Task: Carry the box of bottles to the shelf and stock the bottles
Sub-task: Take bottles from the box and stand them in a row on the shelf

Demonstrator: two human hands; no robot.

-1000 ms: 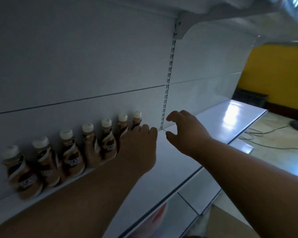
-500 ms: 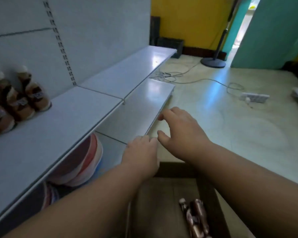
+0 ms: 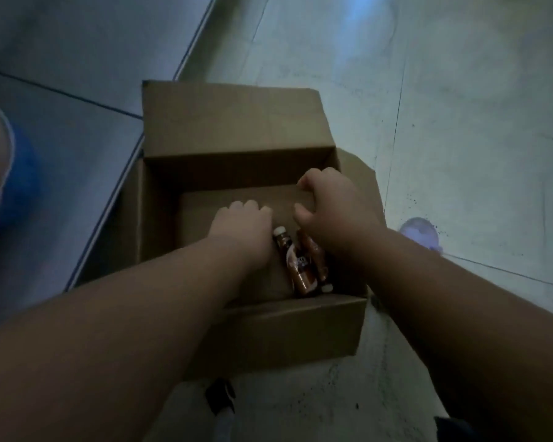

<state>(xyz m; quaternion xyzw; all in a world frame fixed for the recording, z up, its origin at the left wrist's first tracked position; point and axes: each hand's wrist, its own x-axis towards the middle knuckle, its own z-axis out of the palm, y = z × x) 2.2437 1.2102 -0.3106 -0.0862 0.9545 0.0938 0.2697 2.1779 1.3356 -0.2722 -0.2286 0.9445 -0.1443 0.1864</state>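
Cardboard box [image 3: 237,129] is now seen from straight above, flaps open, set on the floor [image 3: 460,122] beside the shelf [image 3: 61,138] edge. The shelf row of bottles and the yellow wall seen earlier are gone from view. Two bottles [image 3: 300,263] are lying side by side at the box's near right corner, caps pointing opposite ways. Both hands have been brought down from shelf height into the box. Left hand [image 3: 241,228] is held knuckles-up just left of the bottles, fingers curled under; a grasp cannot be told. Right hand [image 3: 332,208] is hovering over the bottles, fingers and thumb loosely curled, nothing gripped. Bottles not seen lifted.
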